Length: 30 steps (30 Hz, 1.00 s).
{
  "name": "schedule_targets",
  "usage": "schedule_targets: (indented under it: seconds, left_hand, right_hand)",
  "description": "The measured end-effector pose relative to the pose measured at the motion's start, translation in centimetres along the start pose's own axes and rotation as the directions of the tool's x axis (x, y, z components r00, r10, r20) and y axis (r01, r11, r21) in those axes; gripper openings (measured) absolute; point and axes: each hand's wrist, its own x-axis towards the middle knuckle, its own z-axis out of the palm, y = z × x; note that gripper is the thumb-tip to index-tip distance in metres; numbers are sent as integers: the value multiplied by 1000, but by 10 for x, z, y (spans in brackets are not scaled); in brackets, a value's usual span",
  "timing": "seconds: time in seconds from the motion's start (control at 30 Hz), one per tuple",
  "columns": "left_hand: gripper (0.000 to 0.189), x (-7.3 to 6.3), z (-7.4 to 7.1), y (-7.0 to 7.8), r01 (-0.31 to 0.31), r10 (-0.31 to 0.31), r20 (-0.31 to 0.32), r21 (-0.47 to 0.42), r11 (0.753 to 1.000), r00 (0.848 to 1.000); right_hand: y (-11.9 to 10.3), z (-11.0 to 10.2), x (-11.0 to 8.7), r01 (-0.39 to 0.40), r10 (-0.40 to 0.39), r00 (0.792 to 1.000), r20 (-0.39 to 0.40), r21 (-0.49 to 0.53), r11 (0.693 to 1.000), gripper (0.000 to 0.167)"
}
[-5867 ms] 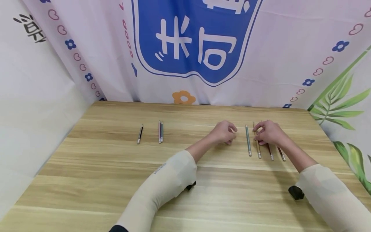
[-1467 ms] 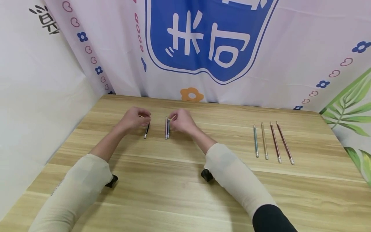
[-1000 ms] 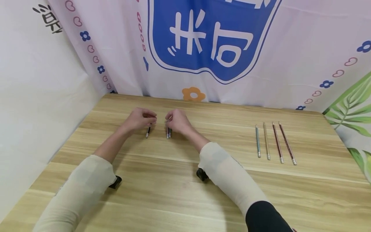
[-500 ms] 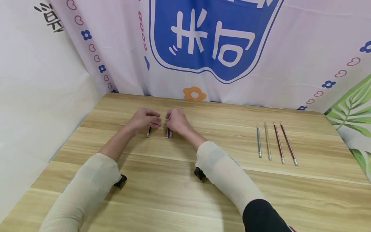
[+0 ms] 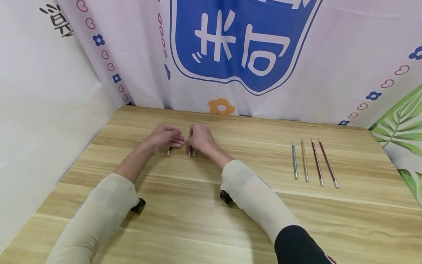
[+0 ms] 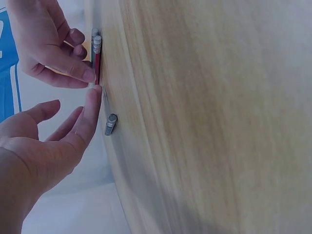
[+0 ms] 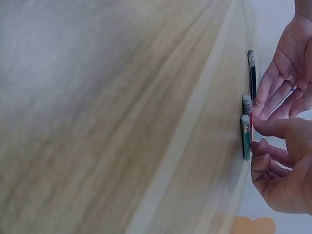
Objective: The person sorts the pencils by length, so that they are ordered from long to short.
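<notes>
My right hand [image 5: 201, 138] pinches a red pencil [image 6: 97, 61] between thumb and index finger, low over the table; its eraser end points toward me. Close beside that pencil lies a green one [image 7: 245, 141], partly under the right hand in the head view. My left hand [image 5: 166, 136] reaches in from the left with fingers extended and loosely bent, gripping nothing. One of its fingertips is right by the red pencil in the left wrist view. A black pencil [image 7: 252, 73] lies below the left hand, only its eraser end showing in the head view.
Farther right on the wooden table [image 5: 204, 220] lie a teal pencil [image 5: 295, 161], a gold pencil [image 5: 304, 161] and two dark red pencils [image 5: 317, 163], spaced apart. A printed curtain [image 5: 141, 55] hangs along the back edge.
Both hands have moved from the right side to the pencils at the left. The right hand has taken hold of the red pencil and drawn it slightly left, away from the green one.
</notes>
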Motion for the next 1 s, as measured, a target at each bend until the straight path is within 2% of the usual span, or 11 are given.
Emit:
schedule_targets:
  seconds: [0.33, 0.53, 0.8, 1.0]
  left_hand:
    - [41, 1, -1, 0, 7, -9, -47, -38, 999, 999]
    - [42, 1, -2, 1, 35, -37, -40, -42, 998, 999]
    - [41, 2, -2, 2, 68, -71, -32, -85, 994, 997]
    - [44, 3, 0, 2, 80, -86, -41, -133, 988, 995]
  right_hand:
    - [-4, 7, 4, 23, -22, 1000, 17, -55, 998, 18]
    - [-6, 8, 4, 18, -15, 999, 38, -65, 998, 17]
    - [-11, 8, 7, -27, 30, 999, 39, -78, 997, 28]
    - [-13, 9, 7, -67, 68, 997, 27, -46, 997, 24]
